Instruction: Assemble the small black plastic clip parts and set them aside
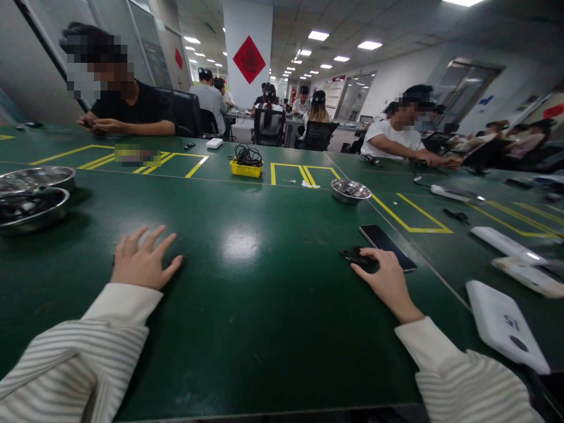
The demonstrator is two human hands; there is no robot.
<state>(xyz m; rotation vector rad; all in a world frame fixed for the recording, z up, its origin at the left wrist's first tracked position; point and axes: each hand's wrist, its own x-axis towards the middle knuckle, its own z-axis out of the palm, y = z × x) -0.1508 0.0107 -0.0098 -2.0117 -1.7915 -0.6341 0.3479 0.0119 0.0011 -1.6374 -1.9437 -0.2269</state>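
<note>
My left hand (143, 258) lies palm down on the green table (264, 329), its fingers spread. A tiny dark edge shows beside it, too little to name. On the right, my right hand (388, 279) has its thumb and fingers curled round a small black object (356, 257), whose kind I cannot make out and which is partly hidden by the fingers. Just behind that hand lies a dark-screened phone (388, 247). To the left of my left hand stands a metal bowl (33, 220) with black items in it.
Another metal bowl (351, 191) and a yellow tray (247, 170) of black cables stand farther back. White devices, one a rounded white case (504, 326), lie at the right. Yellow tape (429, 230) marks the table. Co-workers sit across it, one in a black shirt (141, 108).
</note>
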